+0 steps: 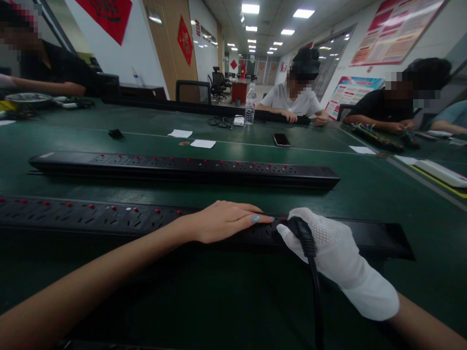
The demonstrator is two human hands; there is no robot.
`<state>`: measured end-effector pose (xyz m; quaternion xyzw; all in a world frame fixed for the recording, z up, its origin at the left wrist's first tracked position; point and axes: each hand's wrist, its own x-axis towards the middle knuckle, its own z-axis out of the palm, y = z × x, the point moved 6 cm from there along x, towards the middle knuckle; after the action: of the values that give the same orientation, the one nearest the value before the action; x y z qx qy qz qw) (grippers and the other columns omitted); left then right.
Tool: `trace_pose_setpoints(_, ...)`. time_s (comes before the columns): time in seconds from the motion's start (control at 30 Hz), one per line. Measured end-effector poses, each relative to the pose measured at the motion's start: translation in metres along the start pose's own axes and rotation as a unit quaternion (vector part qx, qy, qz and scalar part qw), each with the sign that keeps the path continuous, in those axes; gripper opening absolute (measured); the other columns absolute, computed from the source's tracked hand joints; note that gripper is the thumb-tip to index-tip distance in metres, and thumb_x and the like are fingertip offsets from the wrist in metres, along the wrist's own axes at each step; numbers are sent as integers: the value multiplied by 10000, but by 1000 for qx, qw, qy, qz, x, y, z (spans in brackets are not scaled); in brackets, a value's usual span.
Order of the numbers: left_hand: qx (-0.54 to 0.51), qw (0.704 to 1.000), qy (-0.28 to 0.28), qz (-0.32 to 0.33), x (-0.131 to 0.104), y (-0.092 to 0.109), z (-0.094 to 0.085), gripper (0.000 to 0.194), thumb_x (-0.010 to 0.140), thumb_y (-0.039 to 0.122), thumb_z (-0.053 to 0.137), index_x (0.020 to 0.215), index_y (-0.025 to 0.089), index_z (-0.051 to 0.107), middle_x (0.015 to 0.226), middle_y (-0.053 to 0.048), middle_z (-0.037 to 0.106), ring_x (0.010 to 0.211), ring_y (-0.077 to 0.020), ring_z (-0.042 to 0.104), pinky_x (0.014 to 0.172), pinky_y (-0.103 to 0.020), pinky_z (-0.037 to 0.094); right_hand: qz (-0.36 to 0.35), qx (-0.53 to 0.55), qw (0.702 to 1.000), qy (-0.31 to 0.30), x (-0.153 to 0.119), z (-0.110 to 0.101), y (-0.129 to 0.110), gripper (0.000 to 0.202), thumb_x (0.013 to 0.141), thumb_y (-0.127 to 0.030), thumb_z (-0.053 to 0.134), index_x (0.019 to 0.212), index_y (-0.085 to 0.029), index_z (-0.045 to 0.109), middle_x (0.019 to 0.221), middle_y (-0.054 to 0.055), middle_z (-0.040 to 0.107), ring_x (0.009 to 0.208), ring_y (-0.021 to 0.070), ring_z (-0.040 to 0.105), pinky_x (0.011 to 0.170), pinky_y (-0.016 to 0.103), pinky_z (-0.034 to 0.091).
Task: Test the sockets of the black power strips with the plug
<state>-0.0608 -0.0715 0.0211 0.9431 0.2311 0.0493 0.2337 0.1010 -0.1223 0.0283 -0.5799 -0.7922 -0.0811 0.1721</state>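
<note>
A long black power strip with red switches or indicators lies across the table in front of me. My left hand, bare, rests flat on top of it with the fingers stretched out to the right. My right hand, in a white dotted glove, grips a black power plug against the strip's right part. From the plug a thick black cord runs down toward me. Whether the prongs sit in a socket is hidden by the plug and glove.
A second black power strip lies behind the first on the green table. Farther back are a phone, a water bottle, a white charger and paper slips. Several people sit around the table's far side.
</note>
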Motion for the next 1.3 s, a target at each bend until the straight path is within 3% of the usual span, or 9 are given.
trace_pose_setpoints(0.63, 20, 999, -31, -3, -1, 1, 2, 411, 950, 409, 123, 1323, 439, 293, 1363, 42, 394, 1191, -172, 433, 908, -312, 365, -13, 41, 999, 2, 2, -5, -5, 305, 825, -486, 467, 829, -199, 571, 713, 13, 597, 601, 129, 553, 556, 245, 394)
trace_pose_setpoints(0.73, 66, 997, -41, 4, -1, 5, 4, 423, 939, 446, 147, 1354, 422, 223, 1350, 9, 396, 1118, -183, 488, 823, -291, 409, 11, 146, 989, 11, 3, -10, -1, 252, 853, -432, 451, 851, -206, 560, 710, 4, 588, 609, 117, 552, 576, 234, 424)
trace_pose_setpoints(0.83, 131, 990, -35, 26, 0, 9, 7, 533, 889, 557, 234, 1385, 384, 144, 1359, -50, 378, 1085, -223, 508, 816, -325, 418, 94, 309, 945, 54, 4, -13, 21, 274, 902, -399, 338, 853, -217, 538, 783, 15, 588, 669, 122, 573, 596, 233, 471)
trace_pose_setpoints(0.9, 180, 983, -16, 43, -1, 11, 10, 648, 841, 618, 300, 1399, 352, 104, 1376, -88, 357, 1102, -258, 495, 848, -374, 404, 147, 364, 913, 108, 4, -16, 38, 347, 912, -417, 263, 817, -217, 530, 829, 36, 589, 680, 132, 580, 573, 243, 488)
trace_pose_setpoints(1.0, 236, 970, 31, 48, -4, 15, 15, 690, 836, 592, 358, 1408, 291, 117, 1384, -125, 352, 1162, -276, 452, 902, -413, 366, 165, 363, 906, 140, 6, -21, 49, 392, 909, -431, 236, 811, -210, 545, 875, 64, 596, 708, 148, 593, 559, 256, 498)
trace_pose_setpoints(1.1, 276, 956, 92, 23, -13, 18, 22, 628, 862, 504, 392, 1397, 252, 182, 1393, -131, 347, 1203, -280, 420, 917, -422, 360, 115, 356, 923, 93, 10, -26, 35, 366, 901, -413, 287, 812, -213, 580, 888, 65, 613, 781, 172, 605, 620, 282, 511)
trace_pose_setpoints(1.3, 348, 912, 218, -14, -34, 24, 36, 509, 891, 403, 387, 1338, 166, 337, 1369, -123, 393, 1234, -277, 392, 968, -424, 353, 59, 309, 949, -5, 13, -20, -4, 246, 889, -381, 380, 821, -213, 545, 741, 18, 616, 642, 139, 591, 583, 246, 492)
